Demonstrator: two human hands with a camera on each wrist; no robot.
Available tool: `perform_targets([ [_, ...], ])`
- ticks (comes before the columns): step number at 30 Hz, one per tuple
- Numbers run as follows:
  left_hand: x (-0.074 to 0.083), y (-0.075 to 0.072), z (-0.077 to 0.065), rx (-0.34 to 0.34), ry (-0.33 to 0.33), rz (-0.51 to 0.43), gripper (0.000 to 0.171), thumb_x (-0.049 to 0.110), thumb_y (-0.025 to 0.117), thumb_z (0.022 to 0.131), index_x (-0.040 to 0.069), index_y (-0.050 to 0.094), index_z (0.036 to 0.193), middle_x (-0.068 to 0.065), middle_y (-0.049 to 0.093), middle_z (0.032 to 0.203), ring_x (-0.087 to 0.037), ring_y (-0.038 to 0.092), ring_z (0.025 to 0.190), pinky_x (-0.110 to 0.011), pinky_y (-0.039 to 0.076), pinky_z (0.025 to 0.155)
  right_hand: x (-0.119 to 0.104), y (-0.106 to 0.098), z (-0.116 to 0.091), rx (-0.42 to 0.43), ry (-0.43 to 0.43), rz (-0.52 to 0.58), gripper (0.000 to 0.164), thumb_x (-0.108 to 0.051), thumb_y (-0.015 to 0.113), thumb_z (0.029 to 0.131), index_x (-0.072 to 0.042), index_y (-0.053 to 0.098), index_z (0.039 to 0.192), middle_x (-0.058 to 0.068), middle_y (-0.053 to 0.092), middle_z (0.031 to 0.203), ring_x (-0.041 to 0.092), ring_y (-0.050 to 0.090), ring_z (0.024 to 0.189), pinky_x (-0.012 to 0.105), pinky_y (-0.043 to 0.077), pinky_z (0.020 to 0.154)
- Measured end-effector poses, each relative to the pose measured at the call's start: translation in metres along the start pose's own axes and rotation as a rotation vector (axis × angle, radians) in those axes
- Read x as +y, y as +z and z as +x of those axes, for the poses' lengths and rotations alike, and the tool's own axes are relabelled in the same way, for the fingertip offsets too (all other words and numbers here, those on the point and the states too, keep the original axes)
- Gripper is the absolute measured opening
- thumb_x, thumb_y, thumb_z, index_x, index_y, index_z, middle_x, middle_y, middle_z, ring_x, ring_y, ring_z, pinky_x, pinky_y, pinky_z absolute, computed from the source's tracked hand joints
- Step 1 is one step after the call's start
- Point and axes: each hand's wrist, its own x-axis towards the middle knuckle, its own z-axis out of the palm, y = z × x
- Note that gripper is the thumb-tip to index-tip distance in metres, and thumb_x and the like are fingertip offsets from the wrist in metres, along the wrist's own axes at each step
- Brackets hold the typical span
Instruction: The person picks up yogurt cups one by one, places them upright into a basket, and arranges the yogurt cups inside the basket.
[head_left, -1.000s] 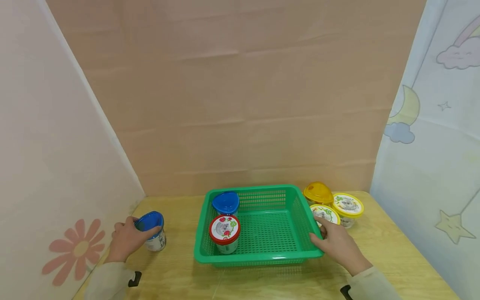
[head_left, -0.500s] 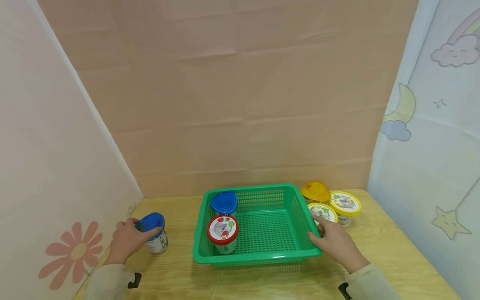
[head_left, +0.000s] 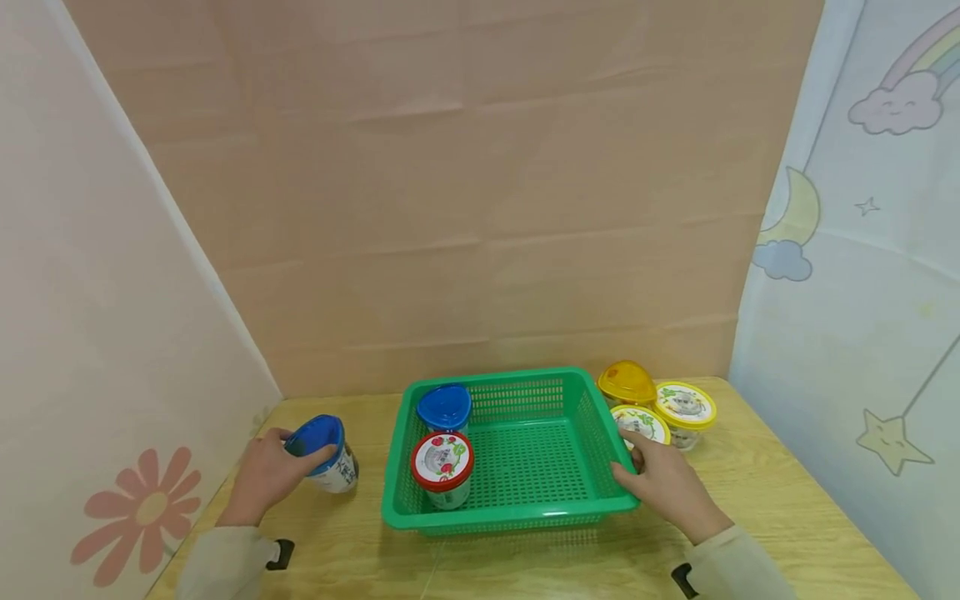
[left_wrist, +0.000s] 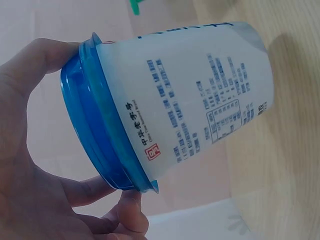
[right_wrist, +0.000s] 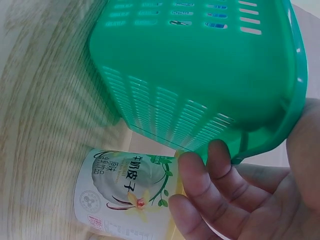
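My left hand (head_left: 270, 473) grips a white yogurt cup (head_left: 339, 475) by its blue lid (head_left: 318, 435), thumb on one side and fingers on the other. Tilted, the cup (left_wrist: 190, 95) shows printed text in the left wrist view; its base seems just off the wooden table. On the other side, my right hand (head_left: 667, 483) holds the right rim of a green plastic basket (head_left: 525, 517), thumb over the edge. Inside the basket's left part stand a blue-lidded cup (head_left: 446, 407) and a red-lidded cup (head_left: 442, 462). My right fingertips (right_wrist: 192, 167) are close to a yellow-lidded cup (right_wrist: 125, 192).
Right of the basket stand two yellow-lidded cups, the nearer cup (head_left: 637, 421) and the farther cup (head_left: 686, 408), beside an amber domed-lid cup (head_left: 628, 383). A cloth backdrop (head_left: 465, 208) rises behind the wooden table (head_left: 750, 483), with printed side panels left and right.
My left hand has moved right with the blue-lidded cup, which now tilts more. The right hand keeps its hold on the basket rim. The whole head view has shifted slightly.
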Motion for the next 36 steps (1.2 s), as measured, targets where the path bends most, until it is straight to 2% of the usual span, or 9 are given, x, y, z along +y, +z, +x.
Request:
perform_targets([
  [6, 0.015, -0.001, -0.002, 0.011, 0.032, -0.005, 0.099, 0.065, 0.07, 0.081, -0.018, 0.045, 0.129, -0.039, 0.053, 0.115, -0.046, 0.057, 0.099, -0.051, 0.057, 0.071, 0.0, 0.001, 0.0, 0.0, 0.004, 0.002, 0.057, -0.023, 0.069, 0.091, 0.005, 0.054, 0.138, -0.004, 0.05, 0.067, 0.01, 0.039, 0.054, 0.026, 0.034, 0.055],
  [13, 0.04, -0.006, -0.003, 0.04, 0.069, -0.051, 0.096, 0.063, 0.071, 0.082, -0.015, 0.046, 0.131, -0.035, 0.052, 0.118, -0.045, 0.057, 0.101, -0.051, 0.056, 0.073, 0.001, 0.003, -0.001, 0.003, 0.009, 0.009, 0.056, -0.022, 0.069, 0.092, 0.005, 0.053, 0.138, -0.003, 0.049, 0.066, 0.009, 0.037, 0.052, 0.026, 0.033, 0.054],
  [25, 0.081, -0.01, 0.0, 0.067, 0.123, -0.093, 0.096, 0.061, 0.07, 0.084, -0.012, 0.04, 0.138, -0.034, 0.043, 0.13, -0.051, 0.05, 0.111, -0.059, 0.056, 0.08, 0.0, 0.002, -0.003, -0.003, 0.023, 0.021, 0.057, -0.021, 0.068, 0.092, 0.005, 0.052, 0.14, -0.002, 0.048, 0.065, 0.009, 0.036, 0.051, 0.025, 0.033, 0.053],
  [32, 0.101, -0.014, 0.004, 0.105, 0.149, -0.097, 0.095, 0.062, 0.069, 0.083, -0.008, 0.039, 0.139, -0.032, 0.045, 0.13, -0.049, 0.052, 0.111, -0.059, 0.055, 0.082, -0.001, 0.002, -0.002, 0.008, 0.007, 0.02, 0.057, -0.022, 0.068, 0.092, 0.006, 0.053, 0.139, -0.003, 0.044, 0.063, 0.007, 0.032, 0.051, 0.025, 0.03, 0.052],
  [36, 0.115, -0.017, 0.005, 0.104, 0.174, -0.119, 0.093, 0.06, 0.07, 0.084, -0.007, 0.04, 0.14, -0.031, 0.045, 0.132, -0.048, 0.05, 0.115, -0.06, 0.055, 0.083, -0.001, 0.003, -0.002, 0.01, 0.005, 0.026, 0.057, -0.021, 0.068, 0.092, 0.006, 0.052, 0.139, -0.003, 0.045, 0.062, 0.007, 0.033, 0.05, 0.025, 0.031, 0.051],
])
